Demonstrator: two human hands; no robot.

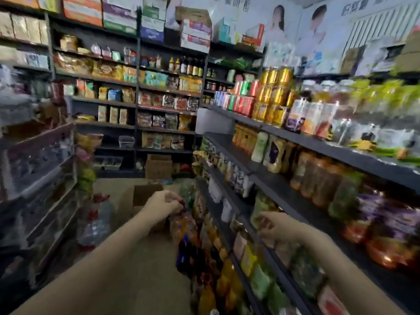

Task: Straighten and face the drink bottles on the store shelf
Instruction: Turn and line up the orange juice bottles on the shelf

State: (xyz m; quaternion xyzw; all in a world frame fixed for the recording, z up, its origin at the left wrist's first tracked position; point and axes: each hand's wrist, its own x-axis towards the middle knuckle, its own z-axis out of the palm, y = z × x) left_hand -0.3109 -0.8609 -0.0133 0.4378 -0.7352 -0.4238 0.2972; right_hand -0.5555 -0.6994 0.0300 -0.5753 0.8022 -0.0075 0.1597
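Down by the low shelf (229, 233), left hand (162, 204) pinches a bottle (179, 223) cap; right hand (276, 226) curled, grip unclear. Blurry, could topple neighbours.

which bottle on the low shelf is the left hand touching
The orange-drink bottle with the dark cap at the aisle-side front. The left hand pinches its top; the other bottles go untouched, and the right hand is at the shelf above.
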